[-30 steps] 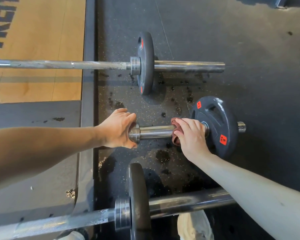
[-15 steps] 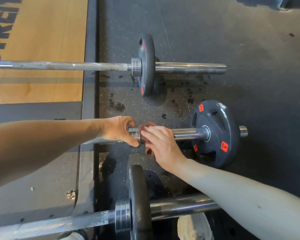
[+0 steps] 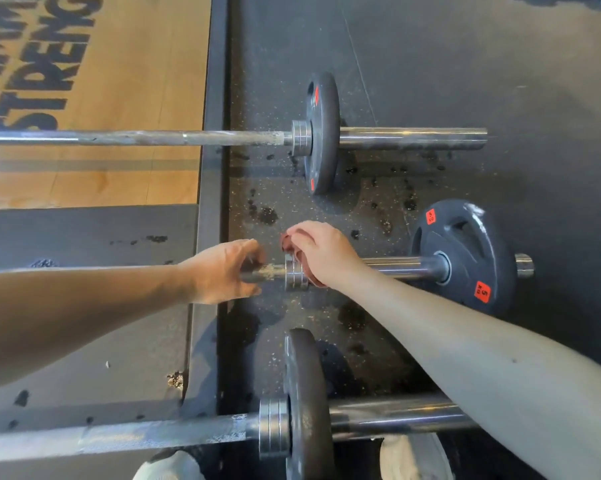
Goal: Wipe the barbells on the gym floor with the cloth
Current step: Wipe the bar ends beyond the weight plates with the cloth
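Middle barbell [image 3: 399,265]: lies across the centre of the frame on the speckled rubber floor [image 3: 499,81]. A dark plate [image 3: 465,258] with red 5 kg labels sits near its right end.

Cloth [image 3: 287,242]: reddish, bunched under the right hand [image 3: 323,254] at frame centre. It is pressed to the sleeve just right of the collar [image 3: 293,277], and the fingers are curled down and clamped on it.

Left hand [image 3: 222,271]: just left of the collar, with fingers above and thumb below the thin shaft, curved around it. It is blurred, so whether they close on the shaft cannot be told.

Far barbell [image 3: 413,137]: upper frame, one plate on edge, its shaft running left over the wooden platform [image 3: 136,81].

Near barbell [image 3: 153,434]: lower frame, one plate on edge, with the right forearm crossing above its sleeve.

Shoes [image 3: 169,467]: pale, at the bottom edge.
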